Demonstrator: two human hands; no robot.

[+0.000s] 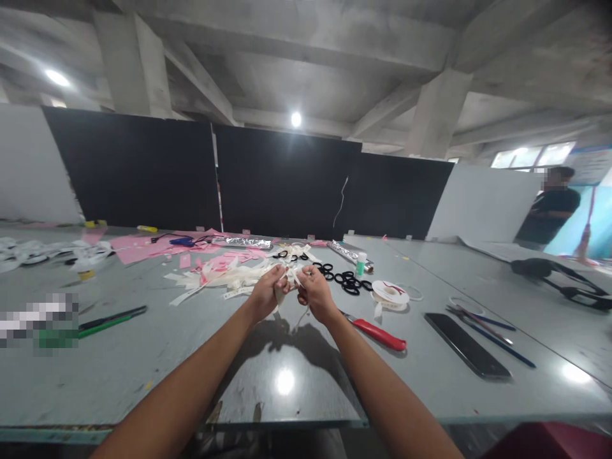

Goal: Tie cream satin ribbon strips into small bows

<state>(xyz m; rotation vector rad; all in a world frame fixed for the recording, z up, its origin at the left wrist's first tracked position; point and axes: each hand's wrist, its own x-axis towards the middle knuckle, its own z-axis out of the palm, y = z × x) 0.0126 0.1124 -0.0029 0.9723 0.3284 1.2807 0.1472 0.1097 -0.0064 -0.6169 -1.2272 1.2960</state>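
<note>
My left hand [270,292] and my right hand [315,292] are close together above the table, fingers pinched on a pale ribbon [293,276] between them. Its loose ends hang below the hands. Behind and left of them lies a pile of cream ribbon strips [229,275]. Black rings [350,282] lie right of my right hand, near a white ribbon spool [390,294]. Red-handled scissors or a cutter [380,334], its exact kind unclear, rests beside my right forearm.
Pink scraps [143,247] and foil-wrapped pieces [248,243] lie toward the black partition [287,185]. A green-handled tool [112,322] is at left. A phone [466,344], tweezers [482,325] and headphones [559,280] are at right. A person [554,204] stands far right.
</note>
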